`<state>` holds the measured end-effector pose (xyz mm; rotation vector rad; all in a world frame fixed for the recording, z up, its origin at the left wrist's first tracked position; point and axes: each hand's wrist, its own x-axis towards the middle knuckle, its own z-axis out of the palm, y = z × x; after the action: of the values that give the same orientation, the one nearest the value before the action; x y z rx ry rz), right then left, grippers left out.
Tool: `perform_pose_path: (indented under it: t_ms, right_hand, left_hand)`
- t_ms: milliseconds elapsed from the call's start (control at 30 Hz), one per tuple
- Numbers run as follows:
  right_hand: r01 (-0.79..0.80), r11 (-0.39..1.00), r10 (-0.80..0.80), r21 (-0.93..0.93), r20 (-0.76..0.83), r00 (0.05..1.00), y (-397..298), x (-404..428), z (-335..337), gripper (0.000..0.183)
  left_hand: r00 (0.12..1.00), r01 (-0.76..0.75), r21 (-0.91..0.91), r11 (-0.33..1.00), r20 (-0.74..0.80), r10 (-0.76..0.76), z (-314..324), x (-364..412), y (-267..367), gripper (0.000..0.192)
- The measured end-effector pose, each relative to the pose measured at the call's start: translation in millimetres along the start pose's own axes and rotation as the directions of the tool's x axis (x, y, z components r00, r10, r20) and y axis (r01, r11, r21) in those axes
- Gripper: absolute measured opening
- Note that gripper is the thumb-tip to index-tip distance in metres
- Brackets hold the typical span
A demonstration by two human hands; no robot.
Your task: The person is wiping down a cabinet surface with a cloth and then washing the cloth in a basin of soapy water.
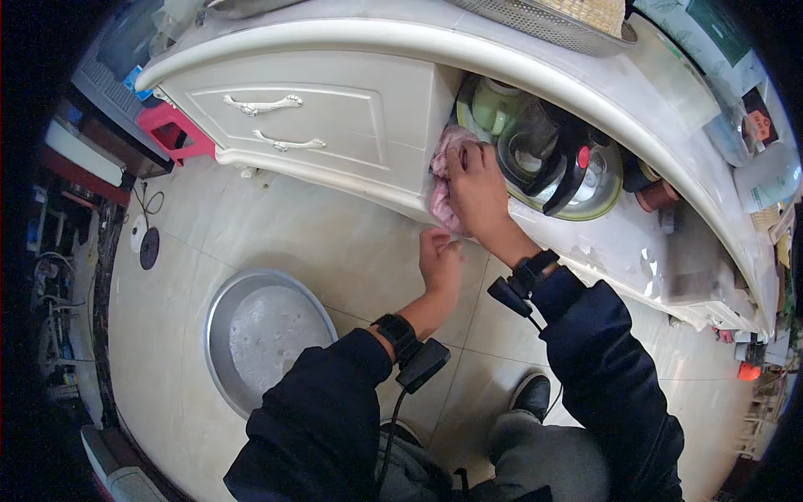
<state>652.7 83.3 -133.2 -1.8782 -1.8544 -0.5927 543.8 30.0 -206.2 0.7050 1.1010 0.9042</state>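
Observation:
My right hand (pixel 477 185) is closed on a bunched pink cloth (pixel 444 201), which it presses against the side edge of a white cabinet's drawer section (pixel 433 135). Just below the cloth, my left hand (pixel 439 260) hangs with its fingers curled in and nothing visible in them. Beside the right hand, in the cabinet's open shelf, a round tray with a green rim (pixel 590 213) holds a green mug (pixel 495 106) and a glass pot with a black handle (pixel 533 147). The wet shelf surface (pixel 564 235) shines to the right of the tray.
A metal basin of sudsy water (pixel 270 339) stands on the tiled floor, left of my arms. Beyond the cabinet's left end is a pink plastic stool (pixel 175 135). A perforated metal basket (pixel 552 28) rests on the countertop. Dark cables hang from both wrist straps.

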Motion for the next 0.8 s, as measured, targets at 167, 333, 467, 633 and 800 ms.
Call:
perform_pose_path:
  t_ms: [167, 333, 467, 633, 800]
  right_hand:
    - [0.086, 0.994, -0.08, -0.06, 0.085, 0.993, 7.2, 18.3, 13.3, 0.033]
    - [0.164, 0.976, -0.152, -0.143, 0.089, 0.984, 11.8, 30.1, 22.1, 0.032]
    - [0.095, 0.985, -0.085, -0.144, 0.077, 0.993, 13.3, 34.6, 22.0, 0.032]
    - [0.071, 0.994, -0.048, -0.08, 0.261, 0.964, 0.6, 27.4, 10.9, 0.03]
    - [0.165, 0.986, -0.164, -0.001, 0.076, 0.983, -6.4, 3.3, 3.1, 0.03]
  left_hand:
    - [0.999, -0.041, 0.044, 0.998, -0.013, 0.042, -0.4, -4.4, 1.0, 0.027]
    - [0.999, -0.036, 0.008, 0.999, -0.014, 0.036, -6.3, -4.5, 0.9, 0.023]
    - [0.999, -0.046, 0.001, 0.999, 0.0, 0.046, -4.3, -2.2, -3.1, 0.022]
    - [0.998, -0.063, 0.047, 0.997, 0.008, 0.063, -8.5, -3.3, 4.5, 0.018]
    - [0.996, -0.085, 0.107, 0.991, -0.019, 0.088, -11.1, -11.8, 15.1, 0.02]
